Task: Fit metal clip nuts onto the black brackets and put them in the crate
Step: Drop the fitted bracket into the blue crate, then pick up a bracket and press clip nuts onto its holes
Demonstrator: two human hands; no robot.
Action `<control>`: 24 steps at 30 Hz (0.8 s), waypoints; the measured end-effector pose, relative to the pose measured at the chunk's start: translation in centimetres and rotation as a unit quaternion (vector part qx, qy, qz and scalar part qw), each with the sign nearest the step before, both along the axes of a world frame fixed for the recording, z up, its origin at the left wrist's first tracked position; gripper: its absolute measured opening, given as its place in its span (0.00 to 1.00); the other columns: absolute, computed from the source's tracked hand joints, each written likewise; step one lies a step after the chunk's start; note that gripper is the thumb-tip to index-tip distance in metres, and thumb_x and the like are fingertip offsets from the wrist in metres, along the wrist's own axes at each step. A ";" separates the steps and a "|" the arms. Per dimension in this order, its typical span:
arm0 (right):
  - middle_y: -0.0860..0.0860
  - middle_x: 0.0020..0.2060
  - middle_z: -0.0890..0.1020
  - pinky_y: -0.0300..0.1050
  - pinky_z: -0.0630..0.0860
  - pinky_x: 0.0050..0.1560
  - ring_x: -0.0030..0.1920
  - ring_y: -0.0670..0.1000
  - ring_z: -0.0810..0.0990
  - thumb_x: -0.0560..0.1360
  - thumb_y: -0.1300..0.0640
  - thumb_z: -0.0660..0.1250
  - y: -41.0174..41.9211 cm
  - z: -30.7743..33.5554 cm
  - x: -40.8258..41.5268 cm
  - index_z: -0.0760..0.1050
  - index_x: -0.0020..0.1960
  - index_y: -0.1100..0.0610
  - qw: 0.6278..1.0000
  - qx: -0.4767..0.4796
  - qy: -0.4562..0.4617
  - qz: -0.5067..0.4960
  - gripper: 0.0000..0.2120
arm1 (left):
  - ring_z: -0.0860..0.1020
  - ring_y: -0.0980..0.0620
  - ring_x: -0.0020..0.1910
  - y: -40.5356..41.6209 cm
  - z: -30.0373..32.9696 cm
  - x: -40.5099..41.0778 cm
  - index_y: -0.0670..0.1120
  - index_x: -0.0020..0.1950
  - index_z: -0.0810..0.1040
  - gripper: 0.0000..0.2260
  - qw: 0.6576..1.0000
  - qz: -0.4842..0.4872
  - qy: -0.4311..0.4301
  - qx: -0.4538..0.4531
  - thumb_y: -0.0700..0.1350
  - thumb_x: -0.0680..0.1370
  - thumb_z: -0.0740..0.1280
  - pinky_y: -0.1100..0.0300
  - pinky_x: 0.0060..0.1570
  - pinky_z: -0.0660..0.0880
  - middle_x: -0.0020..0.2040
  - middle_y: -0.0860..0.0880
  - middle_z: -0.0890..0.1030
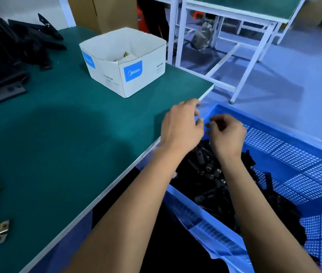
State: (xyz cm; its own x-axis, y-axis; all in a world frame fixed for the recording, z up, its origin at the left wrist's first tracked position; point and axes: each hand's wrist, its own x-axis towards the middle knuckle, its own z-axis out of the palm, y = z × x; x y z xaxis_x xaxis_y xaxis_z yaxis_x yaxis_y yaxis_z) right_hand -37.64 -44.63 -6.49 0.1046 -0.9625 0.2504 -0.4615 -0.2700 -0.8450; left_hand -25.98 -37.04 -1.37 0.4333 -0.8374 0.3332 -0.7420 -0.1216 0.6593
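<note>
While both hands hover, left hand (182, 127) fingers relaxed, right hand (227, 133) fingers loosely curled, perforated blue crate (286, 146), matte black brackets (211, 180)

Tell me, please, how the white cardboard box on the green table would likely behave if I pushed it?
The white cardboard box looks thin-walled and nearly empty, so it is probably light and would slide on the smooth green table. Its open top suggests the walls may flex. It sits near the table's edge, so a hard push might send it off.

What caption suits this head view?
Both hands hover empty over a blue crate of black brackets beside a green table.
</note>
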 end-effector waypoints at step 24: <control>0.54 0.66 0.75 0.55 0.74 0.66 0.69 0.57 0.68 0.77 0.60 0.71 35.3 7.9 39.0 0.74 0.71 0.53 0.678 -0.292 0.205 0.642 0.22 | 0.75 0.64 0.33 41.4 0.8 27.5 0.43 0.49 0.84 0.08 0.696 0.644 0.091 -0.306 0.37 0.73 0.67 0.68 0.44 0.75 0.36 0.57 0.78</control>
State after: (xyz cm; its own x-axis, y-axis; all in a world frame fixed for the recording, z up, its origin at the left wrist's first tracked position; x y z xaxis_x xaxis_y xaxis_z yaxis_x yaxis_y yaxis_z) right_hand 1.35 -9.32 1.37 0.9388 0.2406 0.2464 0.3086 -0.9054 -0.2917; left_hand 1.55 4.39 -0.57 0.7746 0.5576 0.2984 -0.1752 -0.2642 0.9484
